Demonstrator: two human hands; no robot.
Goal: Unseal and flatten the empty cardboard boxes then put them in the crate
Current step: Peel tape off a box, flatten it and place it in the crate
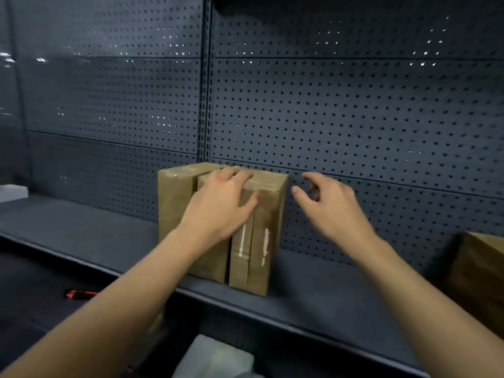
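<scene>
left hand (221, 203): fingers flat on top of taped brown cardboard box (266, 214) | right hand (327, 208): spread, empty, just right of it

I see the cardboard boxes (174, 208) standing upright side by side, touching, on the middle of the shelf (81, 227), with the pegboard panel (354, 118) right behind them. My left hand (221, 203) rests on their upper front. My right hand (332, 205) hovers just to their right, apart. Another cardboard box (480, 271) sits at the shelf's far right, and a low block (12, 192) at its far left.
</scene>
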